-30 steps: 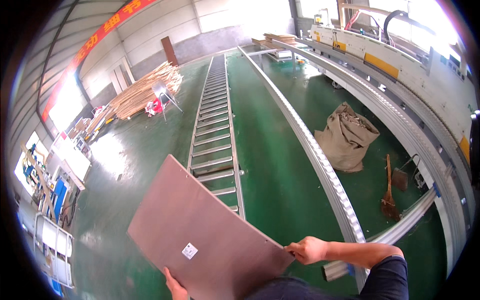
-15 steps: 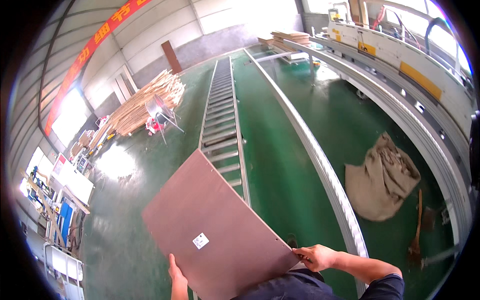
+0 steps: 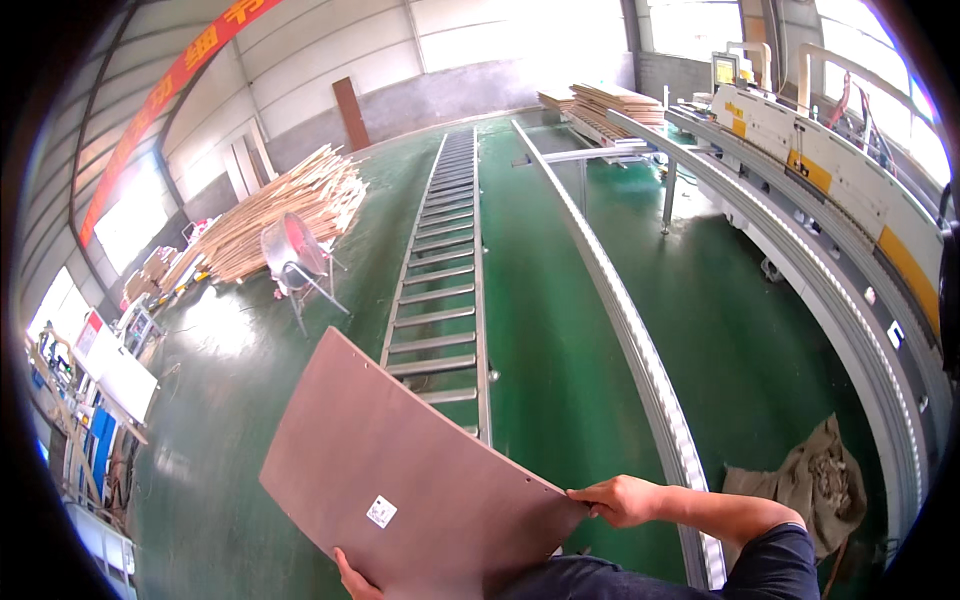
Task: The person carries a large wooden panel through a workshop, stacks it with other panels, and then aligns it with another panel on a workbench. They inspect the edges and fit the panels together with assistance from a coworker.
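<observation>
The right hand (image 3: 622, 501) pinches the corner at four o'clock of a large, flat, brownish-mauve rectangular panel (image 3: 430, 450), thumb and fingers closed on its edge. The left hand (image 3: 357, 577) is against the panel's edge at seven o'clock; I can't tell how its hidden fingers are bent. The panel is held up before the person's body, tilted, with a small white square label (image 3: 381, 511) on its face and little holes near its long upper edge.

Past the panel, toward twelve o'clock, a ladder-like metal roller track (image 3: 435, 318) runs over the glossy green floor (image 3: 540, 370). At one o'clock stretches a long silver metal rail (image 3: 628, 320), and beyond it a long white-and-yellow machine (image 3: 850, 180). A rumpled tan cloth sack (image 3: 795, 480) slumps at two o'clock. Toward ten o'clock, a round grey drum fan (image 3: 292, 245) on legs stands near a heap of pale wooden strips (image 3: 270, 215).
</observation>
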{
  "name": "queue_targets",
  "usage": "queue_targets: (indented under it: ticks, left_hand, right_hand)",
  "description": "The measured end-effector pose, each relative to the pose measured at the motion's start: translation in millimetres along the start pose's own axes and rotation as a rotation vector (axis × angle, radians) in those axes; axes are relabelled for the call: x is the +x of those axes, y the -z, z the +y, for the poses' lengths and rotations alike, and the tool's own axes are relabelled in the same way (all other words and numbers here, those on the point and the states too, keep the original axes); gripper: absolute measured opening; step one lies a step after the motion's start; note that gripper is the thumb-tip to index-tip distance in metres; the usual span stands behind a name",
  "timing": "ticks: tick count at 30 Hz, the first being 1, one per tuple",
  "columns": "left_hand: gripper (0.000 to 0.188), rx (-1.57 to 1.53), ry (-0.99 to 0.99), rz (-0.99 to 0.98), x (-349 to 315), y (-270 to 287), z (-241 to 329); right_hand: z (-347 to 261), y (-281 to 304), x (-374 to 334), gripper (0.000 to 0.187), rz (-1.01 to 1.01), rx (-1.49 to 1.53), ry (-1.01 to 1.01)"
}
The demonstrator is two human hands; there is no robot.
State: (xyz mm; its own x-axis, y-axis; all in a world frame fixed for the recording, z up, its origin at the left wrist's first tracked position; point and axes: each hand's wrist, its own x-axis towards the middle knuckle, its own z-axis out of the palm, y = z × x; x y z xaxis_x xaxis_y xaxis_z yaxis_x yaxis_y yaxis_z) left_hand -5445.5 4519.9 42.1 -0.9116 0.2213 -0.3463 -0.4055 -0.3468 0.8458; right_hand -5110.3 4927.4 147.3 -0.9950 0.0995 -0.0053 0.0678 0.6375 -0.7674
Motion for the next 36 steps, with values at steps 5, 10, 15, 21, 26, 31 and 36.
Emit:
queue_targets:
  ticks: [5, 10, 15, 21, 26, 31, 36]
  left_hand:
    - [0.068, 0.070, 0.018, -0.024, 143, -185, 18]
    - [0.067, 0.134, 0.064, 0.056, 302, -343, 14]
    - [0.066, 0.151, -0.010, 0.062, 436, -490, -7]
    - [0.069, 0.030, 0.016, 0.049, 589, -595, -17]
    - [0.065, -0.018, -0.009, 0.084, 733, -732, -33]
    - [0.067, 0.205, -0.203, -0.116, 898, -906, -29]
    - [0.062, 0.196, -0.005, -0.136, 1082, -1103, -18]
  right_hand:
    - [80, 124, 104, 0.053, 0.074, -0.075, -0.088]
    - [191, 216, 215, 0.053, 0.088, -0.016, -0.134]
    - [304, 339, 354, 0.054, 0.164, -0.011, -0.080]
    - [402, 494, 541, 0.053, 0.084, -0.064, 0.094]
    - [502, 600, 682, 0.051, 0.081, -0.136, 0.052]
    - [578, 714, 801, 0.051, 0.199, -0.137, 0.037]
    - [666, 804, 891, 0.051, 0.234, -0.057, -0.088]
